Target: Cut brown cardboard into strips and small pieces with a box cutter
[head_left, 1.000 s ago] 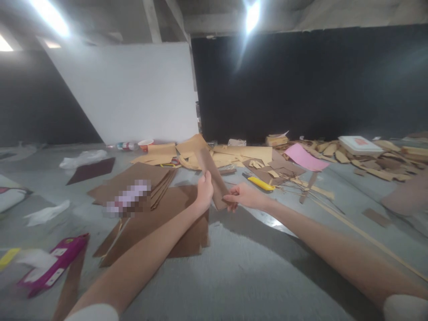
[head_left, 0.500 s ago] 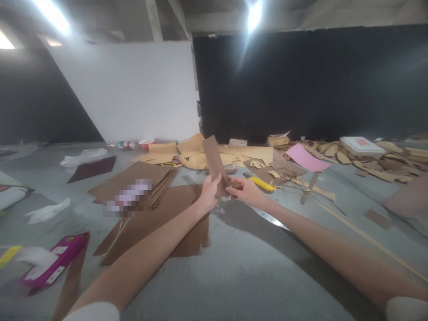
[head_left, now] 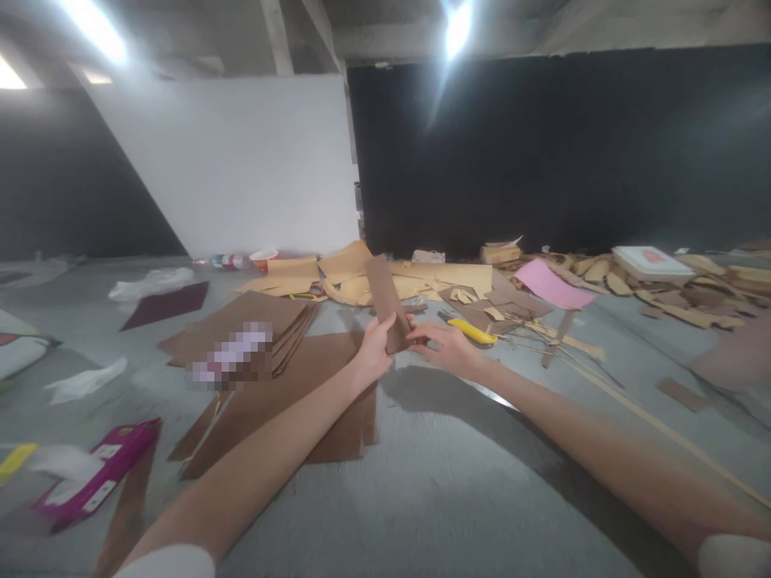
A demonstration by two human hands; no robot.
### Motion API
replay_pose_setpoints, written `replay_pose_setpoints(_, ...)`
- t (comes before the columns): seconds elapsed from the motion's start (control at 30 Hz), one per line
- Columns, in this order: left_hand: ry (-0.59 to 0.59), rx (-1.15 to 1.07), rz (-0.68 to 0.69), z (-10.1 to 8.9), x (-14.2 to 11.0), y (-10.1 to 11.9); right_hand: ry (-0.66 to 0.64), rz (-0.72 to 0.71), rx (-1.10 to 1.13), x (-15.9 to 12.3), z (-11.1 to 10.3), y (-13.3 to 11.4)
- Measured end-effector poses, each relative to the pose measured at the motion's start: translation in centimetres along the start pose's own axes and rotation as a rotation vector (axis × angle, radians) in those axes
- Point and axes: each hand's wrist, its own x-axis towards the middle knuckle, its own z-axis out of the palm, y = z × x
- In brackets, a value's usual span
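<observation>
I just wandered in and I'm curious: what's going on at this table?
Someone is handling a brown strip with bare hands. The left hand grips it, tilted, above the grey table, and the fingers of the right hand are at its lower end. Brown sheets lie to the left, a yellow tool just beyond the right hand, and a pink sheet farther back.

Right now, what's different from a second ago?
The long, flat, brown card-like strip has tipped more upright, its lower end higher in view. The left hand now grips nearer that end; the right hand stays there too. The yellow-handled tool hasn't moved.
</observation>
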Motion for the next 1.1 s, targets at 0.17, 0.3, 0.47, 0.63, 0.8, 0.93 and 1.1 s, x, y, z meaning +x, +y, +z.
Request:
replay_pose_setpoints(0.17,-0.001,-0.035,-0.01,0.5,-0.3,0.0,0.025,-0.014,0.035,-0.1,0.0,0.1)
replay_pose_setpoints(0.3,-0.009,-0.033,-0.004,0.7,-0.4,0.1,0.013,-0.017,0.04,-0.3,-0.1,-0.2)
replay_pose_setpoints(0.47,0.002,0.091,0.054,0.6,-0.6,0.1,0.122,0.112,0.073,-0.3,-0.3,-0.2)
replay_pose_setpoints(0.63,-0.25,0.288,0.023,0.8,-1.8,-0.3,0.352,0.334,0.337,1.1,-1.0,0.9)
replay_pose_setpoints(0.8,-0.38,0.418,-0.078,1.4,-2.9,-1.1,0.383,0.485,0.44,1.7,-1.9,1.8)
replay_pose_setpoints(0.93,-0.333,0.498,0.02,1.8,-3.2,-1.8,0.39,0.507,0.478,1.4,-1.6,1.8)
replay_pose_setpoints(1.1,-0.139,0.61,0.28,2.0,-3.0,-1.6,0.348,0.483,0.441,1.1,-0.9,1.3)
